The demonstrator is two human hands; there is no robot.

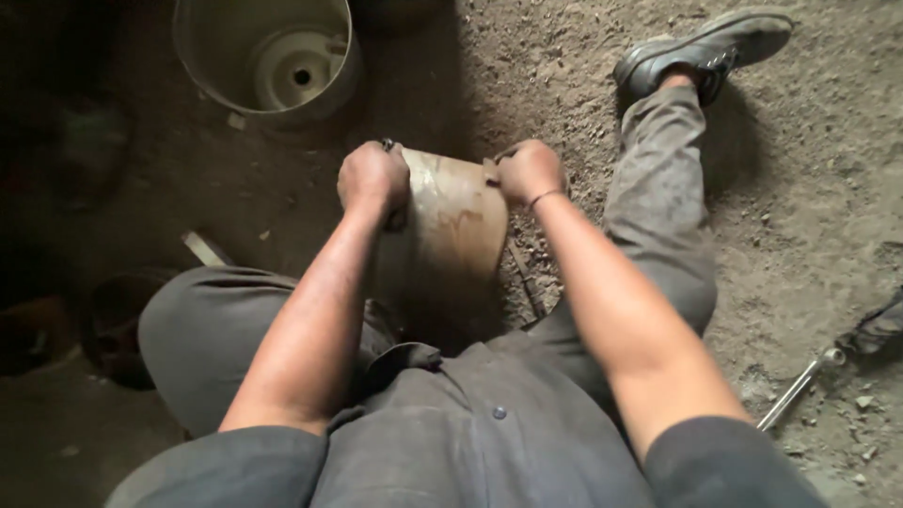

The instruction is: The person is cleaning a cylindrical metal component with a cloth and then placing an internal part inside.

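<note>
A rusty, tan-stained metal drum (451, 235) was gripped at its rim, left hand (372, 177) at 10 o'clock, right hand (529, 169) at 2, fingers clenched tight on it.

The floor (828, 188) is bare packed earth, gritty with small stones and crumbs of dirt. Light falls on it from twelve to five o'clock, where it looks pale brown; from seven to eleven o'clock it sinks into deep shadow. At eleven o'clock stands a pale round drum (268, 56), open at the top, with a hub and hole at its bottom. At four o'clock a thin metal rod (798, 388) lies on the dirt.
</note>
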